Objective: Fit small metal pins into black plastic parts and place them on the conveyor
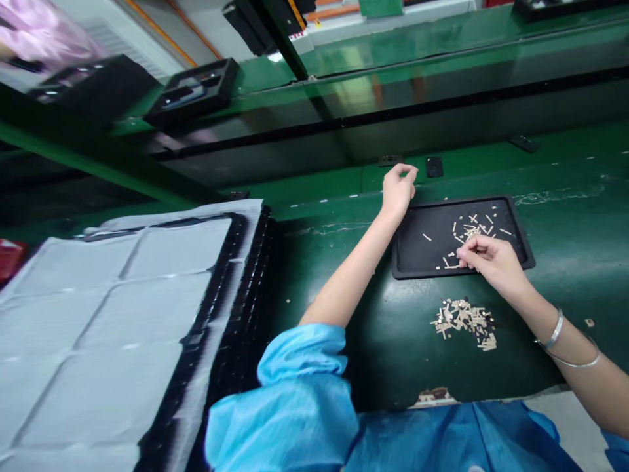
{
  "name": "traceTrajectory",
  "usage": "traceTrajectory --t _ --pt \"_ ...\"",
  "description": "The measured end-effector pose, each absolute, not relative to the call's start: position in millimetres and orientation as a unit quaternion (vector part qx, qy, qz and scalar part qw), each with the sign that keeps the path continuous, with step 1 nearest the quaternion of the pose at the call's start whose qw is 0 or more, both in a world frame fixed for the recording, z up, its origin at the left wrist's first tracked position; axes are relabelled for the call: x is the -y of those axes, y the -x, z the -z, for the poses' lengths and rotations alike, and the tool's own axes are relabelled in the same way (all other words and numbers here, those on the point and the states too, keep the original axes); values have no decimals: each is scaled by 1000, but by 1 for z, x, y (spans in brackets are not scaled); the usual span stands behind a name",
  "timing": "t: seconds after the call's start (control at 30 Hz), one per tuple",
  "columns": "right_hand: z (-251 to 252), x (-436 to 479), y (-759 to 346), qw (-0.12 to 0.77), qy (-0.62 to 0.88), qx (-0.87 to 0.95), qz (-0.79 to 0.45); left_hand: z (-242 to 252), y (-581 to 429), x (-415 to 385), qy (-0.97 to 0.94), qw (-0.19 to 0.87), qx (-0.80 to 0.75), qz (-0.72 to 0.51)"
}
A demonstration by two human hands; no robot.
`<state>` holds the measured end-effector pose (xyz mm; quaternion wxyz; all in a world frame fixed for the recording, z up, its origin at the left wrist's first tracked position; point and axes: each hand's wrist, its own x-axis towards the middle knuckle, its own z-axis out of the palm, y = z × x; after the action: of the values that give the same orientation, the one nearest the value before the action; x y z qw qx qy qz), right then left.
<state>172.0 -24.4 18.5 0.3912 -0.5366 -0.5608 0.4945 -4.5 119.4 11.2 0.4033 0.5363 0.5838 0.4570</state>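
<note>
My left hand [399,190] is raised at the far left corner of a black tray [413,262], its thumb and fingertips drawn together; whatever they pinch, if anything, is too small to see. Over the near part of the tray, my right hand [494,262] is closed in a pinch among small pale strips [472,231]. I cannot make out whether a strip is between its fingertips. More strips lie scattered in the tray, mostly toward its middle and right. A loose pile of pale and dark little pieces [462,318] rests on the green table [393,334] in front of the tray.
To the left stands a stack of black trays topped with white sheeting [162,282]. Small black parts [434,167] lie beyond the tray. A green shelf [442,46] along the back carries a black box [196,88]. A person's pink sleeve [49,33] shows upper left.
</note>
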Motion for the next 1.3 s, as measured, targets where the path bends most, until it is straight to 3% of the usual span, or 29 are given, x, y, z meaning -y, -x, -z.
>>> traceTrajectory --t 0.13,0.27,0.43,0.63,1.3 --pt "-22 27 -175 359 541 621 -440 -22 3 -51 -581 477 -453 -479" --pt "-33 36 -177 269 466 786 -303 -28 -5 -3 -599 573 -378 -413" --pt "-45 47 -176 82 380 905 -171 -19 -8 3 -569 620 -375 -388" --pt "-43 52 -170 -41 410 904 -117 -17 -6 -3 -531 652 -375 -391" --pt "-44 62 -157 -88 507 842 -163 -20 -8 -2 -540 648 -373 -386"
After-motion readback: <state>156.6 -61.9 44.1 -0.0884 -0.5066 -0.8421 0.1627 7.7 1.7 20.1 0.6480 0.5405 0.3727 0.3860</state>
